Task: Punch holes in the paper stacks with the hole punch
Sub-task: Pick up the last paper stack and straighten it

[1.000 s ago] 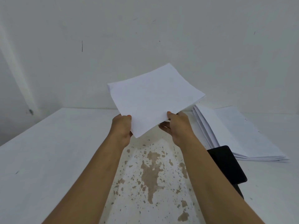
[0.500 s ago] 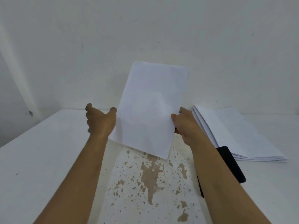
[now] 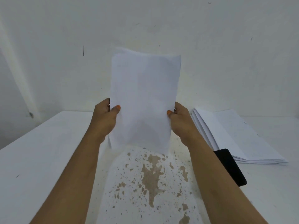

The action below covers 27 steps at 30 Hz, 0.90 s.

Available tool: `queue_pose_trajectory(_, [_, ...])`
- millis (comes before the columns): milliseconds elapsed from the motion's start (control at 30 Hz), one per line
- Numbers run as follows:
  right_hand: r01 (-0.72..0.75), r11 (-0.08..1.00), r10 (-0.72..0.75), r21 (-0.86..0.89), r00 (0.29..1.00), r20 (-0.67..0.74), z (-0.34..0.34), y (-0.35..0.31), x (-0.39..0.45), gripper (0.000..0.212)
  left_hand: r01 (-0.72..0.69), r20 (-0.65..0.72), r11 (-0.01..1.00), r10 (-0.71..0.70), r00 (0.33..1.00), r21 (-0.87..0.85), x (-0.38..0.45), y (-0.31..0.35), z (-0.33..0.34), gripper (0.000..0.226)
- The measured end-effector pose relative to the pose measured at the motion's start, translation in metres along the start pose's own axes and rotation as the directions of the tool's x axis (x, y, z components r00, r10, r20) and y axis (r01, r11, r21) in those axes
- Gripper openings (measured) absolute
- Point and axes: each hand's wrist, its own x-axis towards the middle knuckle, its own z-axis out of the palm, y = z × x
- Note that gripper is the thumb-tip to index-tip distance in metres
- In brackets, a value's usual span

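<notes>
Both hands raised over the white tabletop (image 3: 48,159), holding one thin stack of white sheets (image 3: 144,101) upright, long side vertical, in portrait. Left hand (image 3: 105,120) grips the stack's left edge low down: thumb pressed on the near face, fingers curled behind and hidden. Right hand (image 3: 182,122) grips the right edge at about the same height, thumb on the near face, remaining fingers wrapped behind. Each grip is closed on the paper, pinching it. The top edge of the stack bows slightly; its bottom edge hangs just above the tabletop, contact not discernible.

Below the stack, a worn patch of the tabletop (image 3: 150,180) shows brown flecks where the white surface has peeled.

To the right, well apart from the held sheets, a larger pile of paper (image 3: 234,138) lies flat on the tabletop, its layers fanned along the near-left edge. A flat black object (image 3: 231,167) lies just beside that pile's near corner, partly hidden behind the right forearm; what it is cannot be told.
</notes>
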Motion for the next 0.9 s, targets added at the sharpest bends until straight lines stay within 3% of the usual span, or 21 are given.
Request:
queue_pose_trajectory(100, [0.079, 0.997, -0.077, 0.015, 0.992, -0.095, 0.006, -0.007, -0.002, 0.034, -0.118, -0.117, 0.993, 0.114, 0.987, -0.027, -0.002, 0.004, 0.015, 0.02])
queue_pose_trajectory(200, [0.132, 0.991, -0.133, -0.011, 0.979, -0.152, 0.009, -0.009, -0.003, 0.027, -0.136, -0.182, 0.991, 0.131, 0.975, -0.018, -0.006, 0.001, 0.027, 0.014])
queue_pose_trajectory(367, [0.051, 0.996, -0.059, -0.07, 0.992, -0.113, 0.009, 0.002, -0.004, 0.024, -0.021, -0.113, 0.998, 0.027, 0.993, 0.056, -0.009, -0.017, 0.038, 0.016])
queue_pose_trajectory(533, [0.019, 0.999, -0.026, -0.051, 0.99, -0.138, 0.001, -0.001, 0.0, 0.023, -0.053, -0.082, 0.995, 0.06, 0.995, 0.088, -0.003, -0.01, 0.027, 0.017])
queue_pose_trajectory(700, [-0.045, 0.993, 0.07, 0.111, 0.969, -0.235, -0.012, -0.006, 0.001, 0.023, 0.048, 0.084, 0.998, -0.051, 0.995, 0.038, -0.002, -0.002, 0.009, 0.02])
queue_pose_trajectory(900, [-0.05, 0.977, 0.11, 0.205, 0.95, -0.293, -0.031, -0.008, 0.0, 0.023, 0.127, 0.339, 0.991, -0.131, 0.932, 0.034, -0.01, -0.003, 0.005, 0.021])
